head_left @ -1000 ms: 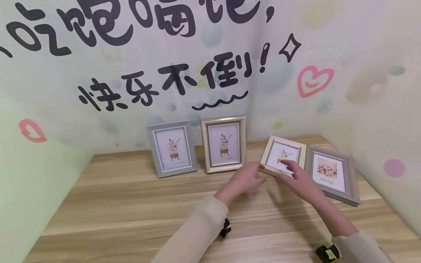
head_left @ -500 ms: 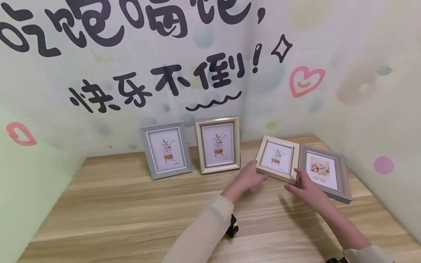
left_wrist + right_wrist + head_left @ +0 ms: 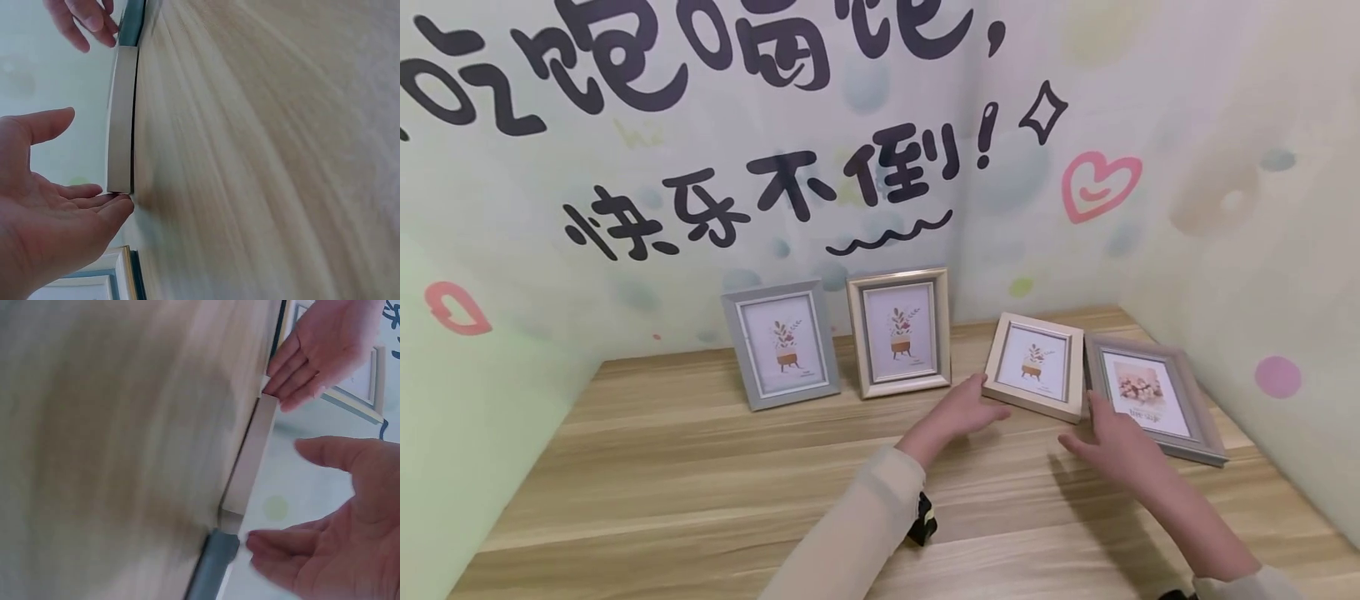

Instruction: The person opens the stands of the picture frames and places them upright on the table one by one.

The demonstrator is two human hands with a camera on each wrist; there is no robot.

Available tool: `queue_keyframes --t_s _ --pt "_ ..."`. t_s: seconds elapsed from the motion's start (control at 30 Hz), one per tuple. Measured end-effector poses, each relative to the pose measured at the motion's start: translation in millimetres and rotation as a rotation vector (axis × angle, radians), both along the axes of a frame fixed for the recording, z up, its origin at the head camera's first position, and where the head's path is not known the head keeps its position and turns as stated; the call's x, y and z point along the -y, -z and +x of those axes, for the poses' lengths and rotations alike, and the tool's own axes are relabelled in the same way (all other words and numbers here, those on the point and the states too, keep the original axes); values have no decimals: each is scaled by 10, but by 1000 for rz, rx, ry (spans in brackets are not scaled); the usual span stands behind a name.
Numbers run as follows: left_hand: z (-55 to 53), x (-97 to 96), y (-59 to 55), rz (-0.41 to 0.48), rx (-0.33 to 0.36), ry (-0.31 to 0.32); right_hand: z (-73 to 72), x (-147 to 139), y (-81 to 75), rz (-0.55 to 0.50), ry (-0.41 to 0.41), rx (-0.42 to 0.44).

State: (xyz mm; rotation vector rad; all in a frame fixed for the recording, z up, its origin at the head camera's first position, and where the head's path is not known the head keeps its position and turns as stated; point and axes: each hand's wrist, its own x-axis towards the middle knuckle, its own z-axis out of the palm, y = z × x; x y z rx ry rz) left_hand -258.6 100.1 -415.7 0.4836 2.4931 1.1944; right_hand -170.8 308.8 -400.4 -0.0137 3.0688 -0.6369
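Note:
A cream picture frame [image 3: 1033,367] with a potted-plant print lies flat on the wood-grain table. My left hand [image 3: 955,415] is at its left side; in the left wrist view the straight fingertips [image 3: 119,206] meet the frame's end edge. A grey-brown picture frame [image 3: 1191,392], with a pinkish photo print, lies just right of the cream one. My right hand [image 3: 1123,442] reaches in where the two lying frames adjoin, its thumb held apart. In the right wrist view its fingers [image 3: 281,550] are extended beside the grey-brown frame's corner [image 3: 219,556]; contact is unclear.
Standing upright near the back wall are a blue-grey picture frame [image 3: 782,343] and a gold picture frame [image 3: 900,332]. A printed fabric wall [image 3: 1000,225] with black lettering rises behind the table [image 3: 700,475]. Side walls border the left and right.
My right hand has moved from over the cream frame to its right side. The grey-brown frame has shifted slightly right, away from the cream one. My left hand stays by the cream frame's left side.

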Motion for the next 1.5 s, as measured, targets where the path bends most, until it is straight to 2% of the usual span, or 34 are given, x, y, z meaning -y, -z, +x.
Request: queue_keyframes --t_s 0.07,0.23,0.33,0.47,0.6,0.83,0.93,1.0,1.1,1.2,1.4,1.5 --pt "-14 -6 31 49 -3 -14 -19 18 18 -77 -14 24" --pt "-43 -61 90 153 -24 -48 -124 18 67 -368 -1 91" --pt "-59 -100 109 174 -18 -84 -193 -4 92 -457 34 100" --pt "-71 -123 117 231 24 -140 -226 -41 119 -464 84 91" --pt "-54 -122 119 270 58 -217 -195 -92 127 -464 106 85" --pt "-17 -138 153 241 -19 -377 -127 -184 168 -412 156 46" --pt "-15 -137 155 228 -56 -413 -77 -209 181 -383 196 23" --pt "-23 -130 152 232 -55 -436 -54 -223 182 -382 211 18" --pt "-30 -111 140 229 -37 -449 -27 -238 176 -393 223 13" --pt "-32 -92 124 246 -5 -450 -13 -242 171 -452 224 -4" --pt "-30 -82 84 437 18 -410 -31 -241 133 -463 198 -82" --pt "-18 -59 62 504 12 -387 -53 -231 96 -478 187 -86"
